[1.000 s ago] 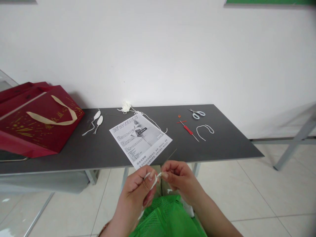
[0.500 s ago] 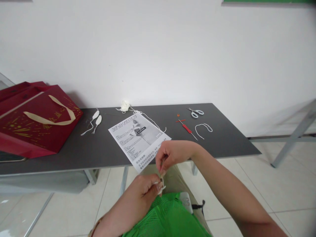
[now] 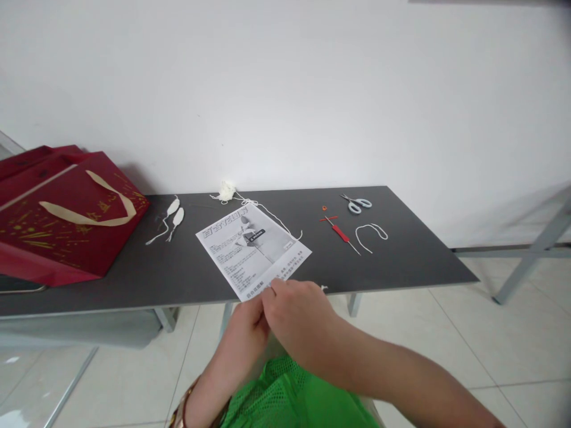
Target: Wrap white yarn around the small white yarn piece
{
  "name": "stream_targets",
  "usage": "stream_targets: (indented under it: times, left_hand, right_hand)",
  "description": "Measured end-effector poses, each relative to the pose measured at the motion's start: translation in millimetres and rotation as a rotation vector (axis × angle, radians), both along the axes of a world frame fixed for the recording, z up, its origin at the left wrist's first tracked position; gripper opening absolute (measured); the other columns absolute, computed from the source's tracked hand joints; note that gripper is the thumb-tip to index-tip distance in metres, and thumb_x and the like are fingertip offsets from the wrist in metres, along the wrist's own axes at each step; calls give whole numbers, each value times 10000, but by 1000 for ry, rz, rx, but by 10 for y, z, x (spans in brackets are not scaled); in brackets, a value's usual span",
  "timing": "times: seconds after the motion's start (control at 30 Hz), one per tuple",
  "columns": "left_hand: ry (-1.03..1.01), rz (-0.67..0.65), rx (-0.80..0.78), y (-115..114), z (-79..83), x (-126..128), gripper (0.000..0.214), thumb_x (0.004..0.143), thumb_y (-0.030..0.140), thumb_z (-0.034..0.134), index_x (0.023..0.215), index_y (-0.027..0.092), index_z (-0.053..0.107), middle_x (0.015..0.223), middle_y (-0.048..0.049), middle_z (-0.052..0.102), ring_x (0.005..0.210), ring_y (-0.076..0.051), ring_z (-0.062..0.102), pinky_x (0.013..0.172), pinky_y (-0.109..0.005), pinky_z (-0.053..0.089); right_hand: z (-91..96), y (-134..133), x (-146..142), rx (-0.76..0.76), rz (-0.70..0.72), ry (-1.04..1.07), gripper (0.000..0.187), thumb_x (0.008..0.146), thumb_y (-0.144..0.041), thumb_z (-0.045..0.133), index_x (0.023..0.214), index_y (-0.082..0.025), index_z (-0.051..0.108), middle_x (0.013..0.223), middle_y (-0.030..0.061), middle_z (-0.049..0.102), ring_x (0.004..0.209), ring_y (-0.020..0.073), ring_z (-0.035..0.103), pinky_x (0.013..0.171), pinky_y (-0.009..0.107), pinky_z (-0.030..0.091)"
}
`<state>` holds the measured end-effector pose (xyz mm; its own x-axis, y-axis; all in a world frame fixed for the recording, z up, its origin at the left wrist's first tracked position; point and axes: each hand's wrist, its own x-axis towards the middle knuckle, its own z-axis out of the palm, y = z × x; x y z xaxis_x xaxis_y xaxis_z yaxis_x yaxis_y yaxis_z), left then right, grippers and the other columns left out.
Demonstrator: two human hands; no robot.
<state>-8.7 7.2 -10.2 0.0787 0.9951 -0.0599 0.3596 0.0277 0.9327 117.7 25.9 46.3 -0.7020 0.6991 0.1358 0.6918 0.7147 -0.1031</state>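
My left hand (image 3: 247, 330) and my right hand (image 3: 303, 315) are closed and pressed together at the table's front edge, by the lower corner of a printed sheet (image 3: 247, 249). My fingers hide most of what they hold. A small white bit of yarn (image 3: 323, 288) shows just past my right hand's knuckles. On the table to the right lie a red-handled crochet hook (image 3: 341, 233), scissors with pale blue handles (image 3: 357, 204) and a loose piece of white yarn (image 3: 372, 229).
The dark table (image 3: 134, 285) stands against a white wall. A red gift bag (image 3: 66, 220) is at its left end. Two white leaf-shaped pieces (image 3: 177, 217) with tails lie near it. A bundle of white yarn (image 3: 226, 191) sits behind the sheet, and an orange stitch marker (image 3: 324, 208) near the scissors.
My hands have come together and moved up toward the table edge. My right hand dropped from above to beside the left, covering the white yarn piece that showed in the left fingers.
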Motion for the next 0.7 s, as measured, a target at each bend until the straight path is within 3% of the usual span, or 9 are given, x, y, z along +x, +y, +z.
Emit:
stream_targets:
  times: [0.13, 0.23, 0.33, 0.53, 0.7]
  left_hand:
    - [-99, -14, -127, -11, 60, -36, 196, 787, 207, 470, 609, 148, 526, 484, 27, 447, 486, -106, 385, 477, -187, 271]
    - [-170, -72, -232, -56, 97, -45, 245, 836, 319, 449, 677, 149, 523, 465, 45, 382, 454, -85, 338, 442, -175, 226]
    - [-188, -74, -285, -91, 144, -32, 270, 835, 396, 453, 723, 157, 510, 475, 48, 377, 456, -82, 331, 434, -171, 223]
    - [-89, -23, -221, -151, 273, 26, 298, 842, 431, 421, 705, 169, 457, 496, 60, 333, 452, -73, 299, 424, -167, 222]
    - [-137, -31, -245, -190, 308, 46, 323, 838, 466, 403, 700, 174, 428, 472, 75, 301, 422, -66, 276, 395, -161, 203]
  right_hand:
    - [-319, -242, 46, 65, -205, 349, 110, 777, -77, 509, 805, -154, 582, 671, 35, 543, 561, 148, 484, 493, 245, 303]
    - [-483, -341, 131, -11, -242, 653, 138, 862, -124, 437, 866, -151, 572, 680, 34, 538, 583, 128, 475, 545, 232, 327]
    - [-524, -424, 194, -128, -267, 864, 120, 868, -139, 449, 912, -159, 559, 729, 34, 550, 640, 121, 494, 594, 218, 346]
    - [-535, -527, 196, -205, -219, 939, 90, 847, -128, 472, 830, -158, 556, 630, 1, 474, 554, 98, 425, 525, 215, 294]
    - [-557, -546, 229, -243, -248, 1010, 110, 845, -144, 476, 784, -148, 568, 597, -15, 442, 529, 83, 399, 502, 204, 274]
